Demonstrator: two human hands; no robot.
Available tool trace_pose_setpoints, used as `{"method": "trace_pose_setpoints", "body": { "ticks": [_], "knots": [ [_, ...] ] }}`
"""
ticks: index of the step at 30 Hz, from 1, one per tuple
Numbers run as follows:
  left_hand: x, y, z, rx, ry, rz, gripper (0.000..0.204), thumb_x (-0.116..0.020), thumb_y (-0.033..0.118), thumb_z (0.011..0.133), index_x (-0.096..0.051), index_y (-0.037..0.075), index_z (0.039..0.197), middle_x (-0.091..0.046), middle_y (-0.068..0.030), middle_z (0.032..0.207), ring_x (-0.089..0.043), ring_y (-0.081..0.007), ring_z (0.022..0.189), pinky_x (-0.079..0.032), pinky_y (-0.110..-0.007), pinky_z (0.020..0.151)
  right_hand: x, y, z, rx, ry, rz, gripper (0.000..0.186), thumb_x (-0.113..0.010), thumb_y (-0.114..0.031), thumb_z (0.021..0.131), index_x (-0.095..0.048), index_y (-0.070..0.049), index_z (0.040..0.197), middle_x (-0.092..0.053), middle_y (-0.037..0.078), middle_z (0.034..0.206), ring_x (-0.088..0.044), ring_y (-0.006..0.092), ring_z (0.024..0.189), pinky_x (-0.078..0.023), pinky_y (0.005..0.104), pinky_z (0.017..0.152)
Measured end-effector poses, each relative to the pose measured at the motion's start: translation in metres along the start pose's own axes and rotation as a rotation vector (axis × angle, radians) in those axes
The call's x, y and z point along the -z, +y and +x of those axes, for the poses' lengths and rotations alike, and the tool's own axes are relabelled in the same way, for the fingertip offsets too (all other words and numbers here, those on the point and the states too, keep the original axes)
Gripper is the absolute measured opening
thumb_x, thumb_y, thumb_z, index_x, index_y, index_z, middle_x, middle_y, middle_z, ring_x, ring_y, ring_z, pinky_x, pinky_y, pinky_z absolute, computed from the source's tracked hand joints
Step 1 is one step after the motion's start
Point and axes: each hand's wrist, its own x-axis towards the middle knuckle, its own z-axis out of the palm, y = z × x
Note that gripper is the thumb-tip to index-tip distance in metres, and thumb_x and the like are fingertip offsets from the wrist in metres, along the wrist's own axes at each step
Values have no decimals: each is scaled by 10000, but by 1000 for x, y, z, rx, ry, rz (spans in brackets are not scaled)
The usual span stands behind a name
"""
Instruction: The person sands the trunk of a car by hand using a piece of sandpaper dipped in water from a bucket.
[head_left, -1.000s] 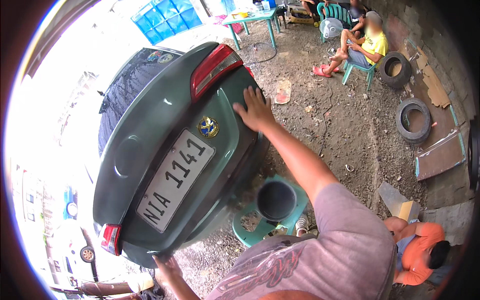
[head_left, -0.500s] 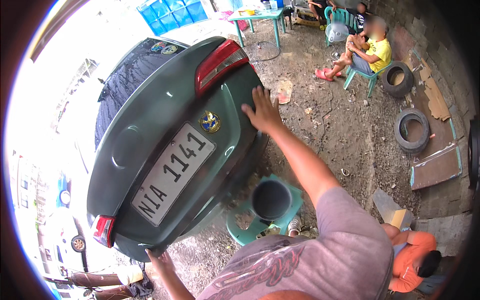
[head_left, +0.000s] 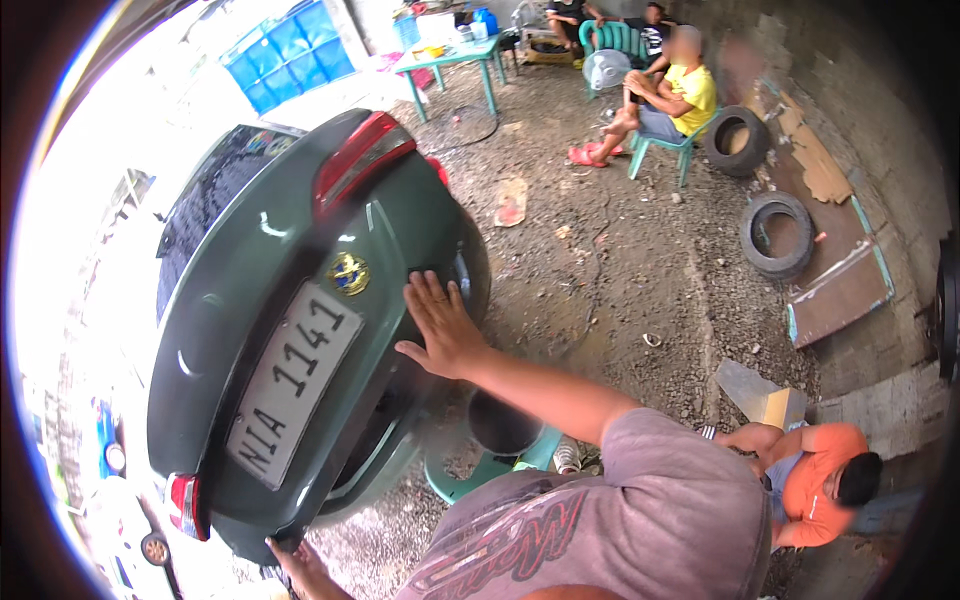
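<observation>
The raised trunk lid (head_left: 250,260) of a dark green car fills the left half of the view, with a white license plate (head_left: 295,385) and a round gold-and-blue emblem (head_left: 348,273) on it. Fingers spread, my right hand (head_left: 440,325) lies flat against the lid's lower right part, beside the plate. My left hand (head_left: 298,568) is at the lid's lower left corner, fingers stretched out against its edge; part of that hand is cut off by the frame's bottom. A dark gap shows between the lid and the rear bumper (head_left: 385,465).
A dark basin (head_left: 505,420) sits on a green plastic chair (head_left: 455,480) by the bumper. One person in orange (head_left: 815,485) crouches at right; others sit farther back near a green table (head_left: 450,60). Two tires (head_left: 778,235) lie by the wall on gravelly ground.
The trunk lid looks lower and smaller, baring more of the bumper and a body-side tail light. My right hand has slid from its right edge toward the plate. The whole view has shifted.
</observation>
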Motion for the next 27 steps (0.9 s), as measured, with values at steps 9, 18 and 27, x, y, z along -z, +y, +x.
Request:
{"method": "trace_pose_setpoints", "body": {
  "ticks": [9,18,27],
  "knots": [
    [-44,56,-20,-74,-113,105,347,-656,212,1065,-637,-20,1322,-690,-128,1225,-666,-190,1124,-596,-281,940,39,-18,38,47,195,21,903,-485,-628,1050,-330,56,1620,-264,277,1718,-198,470,1611,-138,692,1258],
    [-51,108,-34,-277,-316,194,397,-701,254,1054,-634,-67,1279,-675,-165,1153,-706,-202,1015,-641,-282,904,69,-63,56,187,222,37,933,-701,-552,945,-359,-3,1617,-356,223,1686,-250,413,1608,-152,722,1243],
    [-35,114,-5,-42,-622,72,269,-703,286,1060,-676,25,1002,-695,-70,874,-715,-175,835,-599,-286,698,27,-222,17,192,352,-48,671,-623,-43,887,-482,25,1539,-480,247,1596,-396,452,1531,-218,687,1247]
  ]
}}
